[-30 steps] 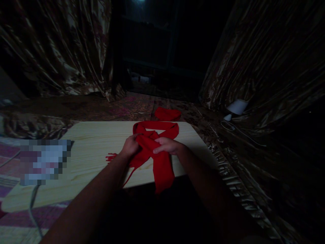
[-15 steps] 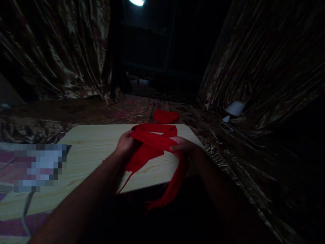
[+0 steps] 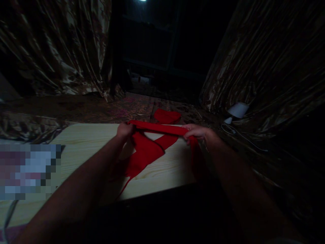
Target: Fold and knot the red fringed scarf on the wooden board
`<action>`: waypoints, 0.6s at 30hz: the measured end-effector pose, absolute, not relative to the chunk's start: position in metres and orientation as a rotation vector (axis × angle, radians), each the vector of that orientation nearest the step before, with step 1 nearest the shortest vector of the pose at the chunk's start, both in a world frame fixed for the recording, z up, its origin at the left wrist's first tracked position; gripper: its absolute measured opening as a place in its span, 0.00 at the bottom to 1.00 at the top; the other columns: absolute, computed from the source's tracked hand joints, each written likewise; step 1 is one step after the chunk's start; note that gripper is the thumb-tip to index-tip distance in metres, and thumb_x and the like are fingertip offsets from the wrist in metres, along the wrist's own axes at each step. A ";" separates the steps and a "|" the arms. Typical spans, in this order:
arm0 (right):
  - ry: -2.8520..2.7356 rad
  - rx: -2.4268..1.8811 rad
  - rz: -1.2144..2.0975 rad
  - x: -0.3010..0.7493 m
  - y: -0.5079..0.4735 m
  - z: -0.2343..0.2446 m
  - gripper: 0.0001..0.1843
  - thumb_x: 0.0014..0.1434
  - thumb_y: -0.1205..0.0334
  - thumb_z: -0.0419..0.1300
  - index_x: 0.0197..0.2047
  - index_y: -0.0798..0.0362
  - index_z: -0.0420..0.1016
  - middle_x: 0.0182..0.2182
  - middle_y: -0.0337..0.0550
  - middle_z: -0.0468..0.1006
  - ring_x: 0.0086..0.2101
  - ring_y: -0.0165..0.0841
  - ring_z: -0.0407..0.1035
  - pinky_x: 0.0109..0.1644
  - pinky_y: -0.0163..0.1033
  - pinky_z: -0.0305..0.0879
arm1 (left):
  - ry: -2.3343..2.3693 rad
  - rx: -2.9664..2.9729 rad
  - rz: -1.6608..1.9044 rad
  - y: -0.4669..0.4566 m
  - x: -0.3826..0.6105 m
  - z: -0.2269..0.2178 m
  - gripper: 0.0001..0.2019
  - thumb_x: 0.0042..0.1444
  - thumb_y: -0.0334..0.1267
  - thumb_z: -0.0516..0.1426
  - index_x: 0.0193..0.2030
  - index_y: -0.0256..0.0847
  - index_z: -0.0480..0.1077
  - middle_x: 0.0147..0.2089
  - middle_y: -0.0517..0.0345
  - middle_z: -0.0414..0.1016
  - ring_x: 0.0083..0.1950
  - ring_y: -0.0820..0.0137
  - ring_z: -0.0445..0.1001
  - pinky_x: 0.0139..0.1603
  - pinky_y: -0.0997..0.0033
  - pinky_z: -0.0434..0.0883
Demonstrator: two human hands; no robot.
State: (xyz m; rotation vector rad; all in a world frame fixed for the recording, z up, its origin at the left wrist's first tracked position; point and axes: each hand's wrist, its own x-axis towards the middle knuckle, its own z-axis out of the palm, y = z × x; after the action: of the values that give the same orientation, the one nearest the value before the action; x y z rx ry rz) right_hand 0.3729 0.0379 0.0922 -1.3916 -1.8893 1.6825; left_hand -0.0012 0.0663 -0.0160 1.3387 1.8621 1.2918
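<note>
A long red scarf (image 3: 159,128) is stretched between my two hands, a little above the pale wood-grain table (image 3: 86,145). My left hand (image 3: 125,130) is closed on its left end, near the far edge of the table. My right hand (image 3: 196,131) pinches the strip at the right, and a loose length hangs below it into the dark. Underneath, more red fabric lies spread on the tabletop, with a thin string trailing toward the near edge. The hanging end is too dark to make out.
A bundled red cloth (image 3: 167,116) lies just beyond the table. At left is a pixelated flat object (image 3: 30,169) with a cable. A small white lamp (image 3: 238,110) with a cord stands at right, near patterned curtains (image 3: 228,67).
My right hand has moved right and slightly up, and my left hand slightly up. The strip between them is now longer and tauter. The view has shifted a little.
</note>
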 end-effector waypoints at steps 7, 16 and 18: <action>-1.566 -1.358 1.399 0.381 0.087 0.074 0.25 0.45 0.72 0.67 0.48 0.54 0.73 0.26 0.35 0.76 0.22 0.26 0.68 0.28 0.32 0.70 | 2.176 1.438 0.870 0.084 -0.012 -0.012 0.23 0.55 0.52 0.55 0.43 0.35 0.80 0.46 0.33 0.82 0.51 0.44 0.79 0.45 0.57 0.74; -2.053 -1.925 0.495 0.351 0.132 0.019 0.28 0.51 0.61 0.72 0.55 0.54 0.76 0.50 0.52 0.82 0.48 0.42 0.77 0.53 0.40 0.70 | 2.214 1.609 0.637 0.090 -0.005 -0.023 0.28 0.55 0.61 0.55 0.49 0.39 0.75 0.50 0.41 0.82 0.51 0.53 0.80 0.46 0.63 0.73; -2.142 -1.948 0.513 0.354 0.129 0.008 0.32 0.51 0.60 0.71 0.59 0.52 0.75 0.52 0.51 0.81 0.49 0.43 0.77 0.54 0.41 0.70 | 2.186 1.643 0.621 0.090 -0.010 -0.026 0.29 0.53 0.63 0.56 0.49 0.41 0.75 0.49 0.44 0.82 0.49 0.55 0.80 0.45 0.65 0.73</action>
State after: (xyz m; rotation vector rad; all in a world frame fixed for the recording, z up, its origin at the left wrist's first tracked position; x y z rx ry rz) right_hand 0.3544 0.1294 0.0076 -1.9477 -2.1419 0.5134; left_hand -0.0101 0.0905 -0.0260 1.6433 2.1857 0.6210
